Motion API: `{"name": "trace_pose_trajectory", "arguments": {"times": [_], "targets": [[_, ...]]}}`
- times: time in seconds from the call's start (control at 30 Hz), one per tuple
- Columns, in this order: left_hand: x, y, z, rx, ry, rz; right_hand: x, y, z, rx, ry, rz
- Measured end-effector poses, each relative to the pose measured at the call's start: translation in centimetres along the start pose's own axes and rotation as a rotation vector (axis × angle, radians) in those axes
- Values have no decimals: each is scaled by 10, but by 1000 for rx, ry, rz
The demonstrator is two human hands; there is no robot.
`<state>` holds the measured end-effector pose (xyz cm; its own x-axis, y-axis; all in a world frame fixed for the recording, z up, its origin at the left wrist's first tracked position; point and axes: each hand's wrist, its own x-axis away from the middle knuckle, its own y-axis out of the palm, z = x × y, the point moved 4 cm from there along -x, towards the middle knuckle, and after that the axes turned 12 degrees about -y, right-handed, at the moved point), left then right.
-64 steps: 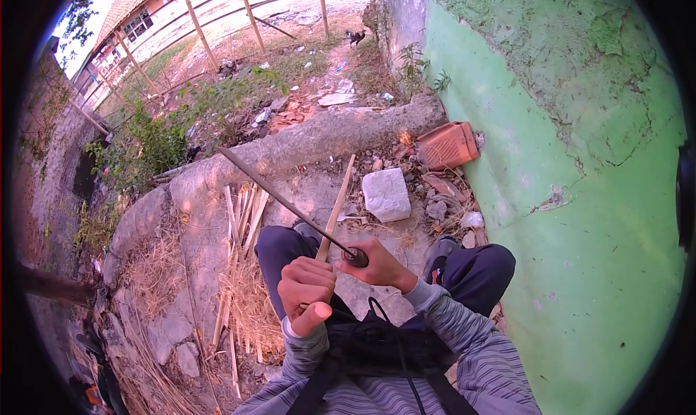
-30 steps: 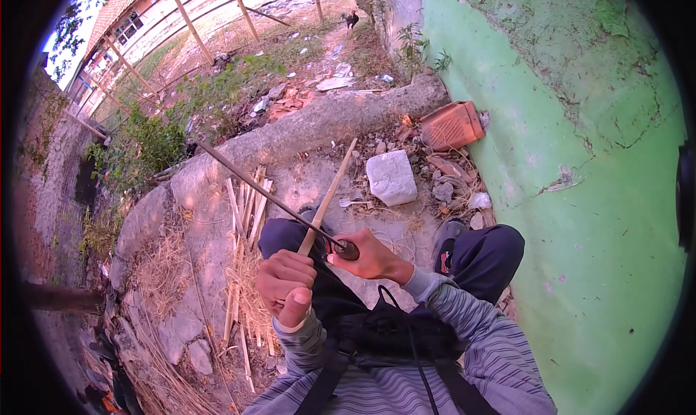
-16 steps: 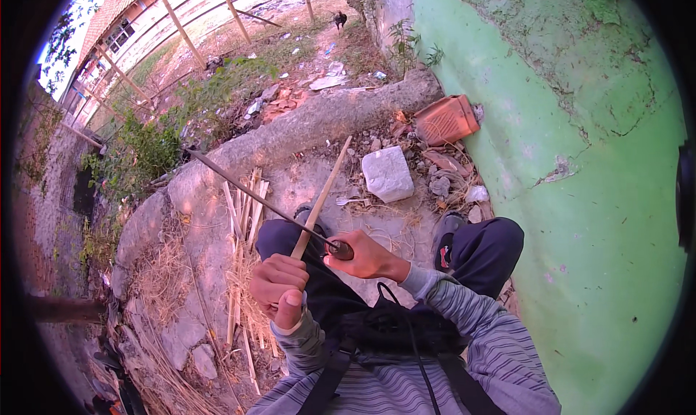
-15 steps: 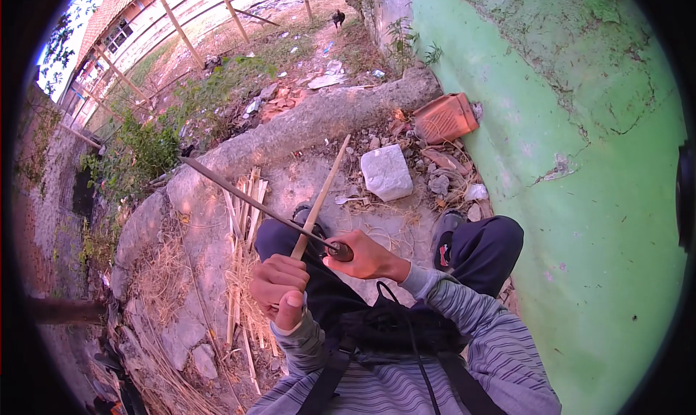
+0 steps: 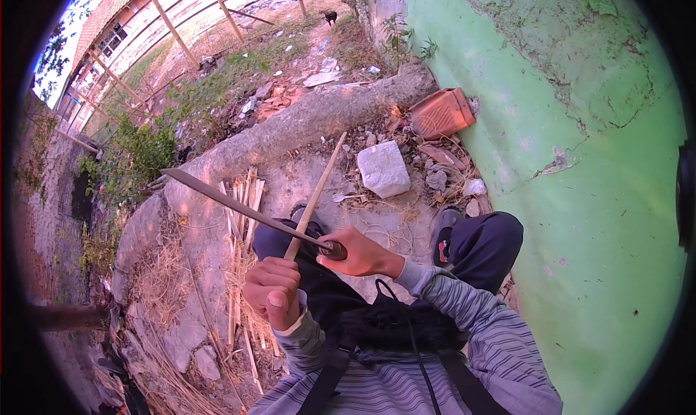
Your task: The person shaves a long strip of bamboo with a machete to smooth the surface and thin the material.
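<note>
My left hand [image 5: 272, 292] is closed round the lower end of a pale bamboo strip [image 5: 319, 187], which points up and away to the right. In my right hand [image 5: 361, 252] is the dark wooden handle of a long machete [image 5: 225, 199]. Its narrow, dark blade reaches to the upper left and crosses the strip just above my left hand. Whether the edge bites into the bamboo cannot be made out. Several split bamboo strips [image 5: 235, 277] lie on the ground left of my knee, with curly shavings [image 5: 254, 299] among them.
A white stone block [image 5: 383, 169] rests ahead of my feet. Behind it, an orange clay block [image 5: 442, 114] leans by the green wall [image 5: 580, 234] on my right. A low, rounded concrete ridge [image 5: 290, 129] curves across the front. Rubble [image 5: 437, 181] lies along the wall.
My left hand has shifted slightly left and down with the strip. The machete's blade has swung a little, its tip now farther left and lower. The whole view has also shifted slightly.
</note>
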<state>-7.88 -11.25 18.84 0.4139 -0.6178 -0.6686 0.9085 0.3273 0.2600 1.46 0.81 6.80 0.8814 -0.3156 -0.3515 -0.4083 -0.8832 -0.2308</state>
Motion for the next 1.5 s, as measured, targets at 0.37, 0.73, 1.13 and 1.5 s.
{"name": "trace_pose_trajectory", "arguments": {"times": [0.37,0.73,1.13,1.5], "targets": [[2,-7,0,31,56,76,-3,6,23,-50,67,46],[3,-16,1,7,52,117,-7,12,12,16,8,-8],[4,-7,0,-17,40,115,0,0,18,74,75,16],[5,-12,1,-21,28,125,4,1,38,-28,149,-21]]}}
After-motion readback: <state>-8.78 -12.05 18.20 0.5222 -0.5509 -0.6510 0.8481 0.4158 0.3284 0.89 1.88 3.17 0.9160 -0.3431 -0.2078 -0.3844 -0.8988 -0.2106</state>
